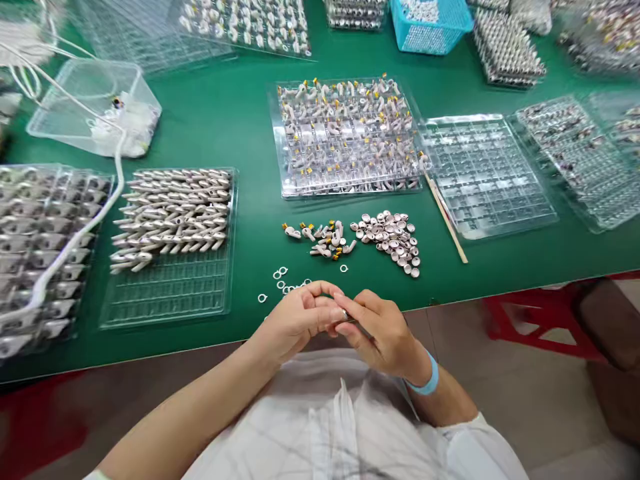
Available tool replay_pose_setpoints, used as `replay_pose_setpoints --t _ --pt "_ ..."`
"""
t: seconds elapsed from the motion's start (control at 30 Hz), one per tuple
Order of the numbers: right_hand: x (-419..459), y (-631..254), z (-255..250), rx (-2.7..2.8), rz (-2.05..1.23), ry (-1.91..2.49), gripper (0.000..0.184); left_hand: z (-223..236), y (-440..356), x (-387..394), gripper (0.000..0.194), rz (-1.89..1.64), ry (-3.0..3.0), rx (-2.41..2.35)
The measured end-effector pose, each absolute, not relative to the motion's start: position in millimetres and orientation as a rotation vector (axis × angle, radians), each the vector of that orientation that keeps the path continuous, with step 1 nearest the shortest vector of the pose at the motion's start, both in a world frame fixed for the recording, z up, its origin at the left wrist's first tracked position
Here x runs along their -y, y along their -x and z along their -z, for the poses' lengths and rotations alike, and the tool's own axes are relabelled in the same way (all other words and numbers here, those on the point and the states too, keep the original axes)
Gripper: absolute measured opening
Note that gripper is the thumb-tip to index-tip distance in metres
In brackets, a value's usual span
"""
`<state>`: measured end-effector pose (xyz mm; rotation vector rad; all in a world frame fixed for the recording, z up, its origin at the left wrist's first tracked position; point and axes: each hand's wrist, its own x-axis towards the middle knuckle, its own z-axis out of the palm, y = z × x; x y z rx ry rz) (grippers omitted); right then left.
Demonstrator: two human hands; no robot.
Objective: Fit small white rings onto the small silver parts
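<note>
My left hand [295, 320] and my right hand [380, 330] meet at the near edge of the green table [240, 127], fingertips pinched together on a tiny part [344, 313] that is mostly hidden. Just beyond my fingers lie several small white rings [280, 273]. Farther out sit a loose pile of small white earbud-like parts with yellow tips [325, 239] and a heap of little round caps [393, 239]. A blue band [429, 380] circles my right wrist.
A clear tray of white and yellow parts [345, 137] stands behind the piles; an empty clear tray [485, 173] and a thin wooden stick [447, 217] lie to its right. A tray of white stems [173, 220] sits left. A blue basket [430, 23] is at the back.
</note>
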<state>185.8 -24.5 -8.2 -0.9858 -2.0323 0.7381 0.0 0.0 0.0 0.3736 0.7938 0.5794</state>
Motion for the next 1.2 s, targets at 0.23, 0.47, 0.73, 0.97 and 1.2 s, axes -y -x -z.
replay_pose_setpoints --t 0.23,0.47,0.73,0.97,1.2 --pt "26.3 -183.4 2.2 2.057 -0.665 1.011 0.039 -2.0 0.3 -0.4 0.04 -0.578 -0.399 -0.836" --pt "28.4 -186.6 2.5 2.044 -0.665 1.009 0.033 -13.9 8.8 6.7 0.062 -0.607 -0.969 -0.946" --pt "31.3 -184.6 2.2 2.117 -0.593 0.953 0.018 -21.4 8.7 9.4 0.049 -0.585 -1.483 -0.913" --pt "34.5 -182.8 6.2 2.036 -0.61 0.873 0.017 -23.3 6.5 12.1 0.041 -0.61 -1.448 -0.907" --pt "34.8 -180.8 6.1 2.008 -0.568 0.846 0.019 -28.7 3.7 13.8 0.042 -0.594 -1.332 -0.98"
